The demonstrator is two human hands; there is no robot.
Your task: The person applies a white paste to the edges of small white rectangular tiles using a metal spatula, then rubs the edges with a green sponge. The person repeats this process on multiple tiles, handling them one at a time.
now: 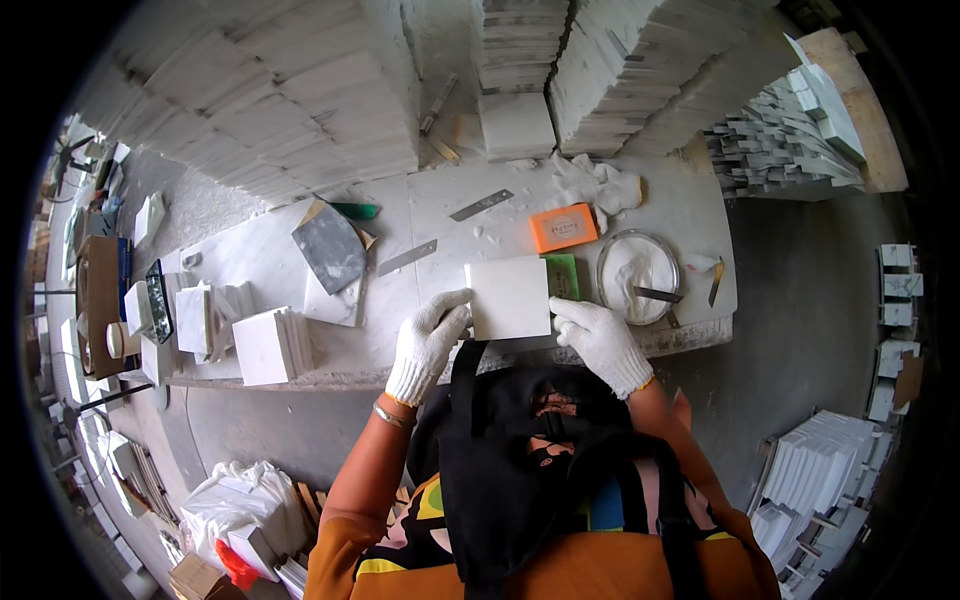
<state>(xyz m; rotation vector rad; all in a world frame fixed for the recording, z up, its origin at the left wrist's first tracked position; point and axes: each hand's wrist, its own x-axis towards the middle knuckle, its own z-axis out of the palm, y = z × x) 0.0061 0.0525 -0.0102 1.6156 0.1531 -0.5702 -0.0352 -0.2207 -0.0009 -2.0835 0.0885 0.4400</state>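
A square white tile is held between my two gloved hands, close to the bench's near edge. My left hand grips its left side, fingers curled at the edge. On the opposite side, my right hand pinches the tile's lower right edge. Just behind the tile lie a green block and an orange box. To the right stands a round dish of white paste with a putty knife across it. Two flat metal blades, one of them a scraper strip, rest on the bench beyond my left hand.
Tall stacks of white tiles rise along the bench's back. Several tiles stand on edge at the left, near a dark grey slab. A crumpled white glove lies behind the orange box. More tiles are piled at the lower right.
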